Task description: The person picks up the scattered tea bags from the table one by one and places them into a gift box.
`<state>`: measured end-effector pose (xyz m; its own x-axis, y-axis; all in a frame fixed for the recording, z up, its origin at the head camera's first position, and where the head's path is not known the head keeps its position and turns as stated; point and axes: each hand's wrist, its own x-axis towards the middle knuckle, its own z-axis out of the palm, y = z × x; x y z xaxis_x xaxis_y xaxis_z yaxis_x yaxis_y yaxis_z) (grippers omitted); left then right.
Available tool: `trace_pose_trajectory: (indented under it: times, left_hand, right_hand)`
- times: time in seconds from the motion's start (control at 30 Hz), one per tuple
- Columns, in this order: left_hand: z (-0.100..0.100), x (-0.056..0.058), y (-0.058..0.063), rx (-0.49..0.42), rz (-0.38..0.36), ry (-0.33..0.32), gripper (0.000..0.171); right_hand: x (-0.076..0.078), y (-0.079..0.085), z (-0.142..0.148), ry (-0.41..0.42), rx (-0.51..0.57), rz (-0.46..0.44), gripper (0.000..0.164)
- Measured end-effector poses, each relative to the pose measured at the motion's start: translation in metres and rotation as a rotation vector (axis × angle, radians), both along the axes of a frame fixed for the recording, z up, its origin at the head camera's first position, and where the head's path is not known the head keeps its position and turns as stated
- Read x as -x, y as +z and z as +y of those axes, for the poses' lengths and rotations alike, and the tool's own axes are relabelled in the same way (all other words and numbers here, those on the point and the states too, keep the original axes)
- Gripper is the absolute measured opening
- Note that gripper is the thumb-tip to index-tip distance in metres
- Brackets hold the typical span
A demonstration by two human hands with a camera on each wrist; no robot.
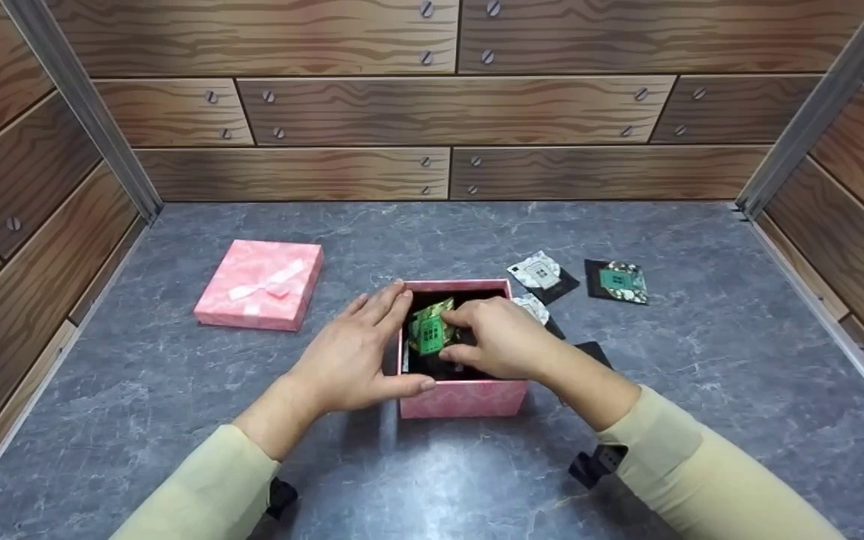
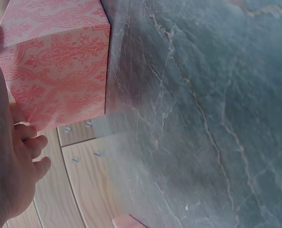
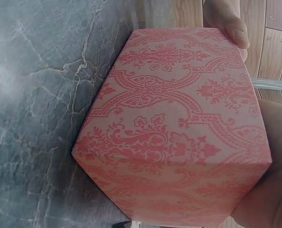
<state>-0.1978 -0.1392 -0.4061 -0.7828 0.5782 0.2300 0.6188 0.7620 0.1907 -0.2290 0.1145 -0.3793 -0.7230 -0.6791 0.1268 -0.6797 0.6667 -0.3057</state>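
A lidless pink patterned box (image 1: 462, 399) stands in the middle of the table, its inside dark. My right hand (image 1: 511, 337) reaches over its right side and pinches a small green and black packet (image 1: 430, 334) between thumb and fingers, within the box opening. At the left wall rests my left hand (image 1: 349, 352), fingers fairly straight up to the far left corner, thumb along the near rim. In the left wrist view, the fingertips (image 2: 42, 166) of that hand stick out past the box side. The right wrist view shows mostly the box's outer walls (image 3: 169, 104).
A pink lid (image 1: 258, 285) with a bow lies at the left. Right of the box are a white and black packet (image 1: 540, 271), a green and black one (image 1: 616, 281), another white one (image 1: 531, 306) partly hidden, and a dark one (image 1: 593, 351) partly under my right forearm. Wood-patterned walls surround the table.
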Motion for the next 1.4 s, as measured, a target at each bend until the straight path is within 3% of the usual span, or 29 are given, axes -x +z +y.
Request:
trace_pose_trajectory:
  times: [0.27,0.6,0.83,1.0,1.2,1.4]
  left_hand:
    - [-0.001,-0.001,0.0,0.003,-0.005,0.006,0.117]
    - [-0.001,0.0,-0.001,0.009,0.001,0.005,0.117]
    - [0.0,0.0,-0.001,0.006,-0.015,0.01,0.117]
    - [0.0,0.0,-0.001,0.013,-0.019,0.014,0.116]
    - [0.001,-0.001,0.0,0.009,-0.022,0.018,0.116]
    - [0.002,0.0,0.0,0.013,-0.013,0.017,0.117]
  right_hand:
    - [0.0,0.001,-0.007,-0.015,-0.116,0.04,0.046]
    - [0.001,0.0,-0.01,-0.03,-0.161,0.006,0.059]
    - [0.005,-0.001,-0.005,-0.008,0.024,-0.03,0.046]
    - [0.003,0.005,0.004,-0.009,0.115,-0.019,0.045]
    - [0.0,0.023,0.024,-0.072,0.22,-0.047,0.046]
    - [0.005,0.038,0.059,-0.136,0.373,0.034,0.04]
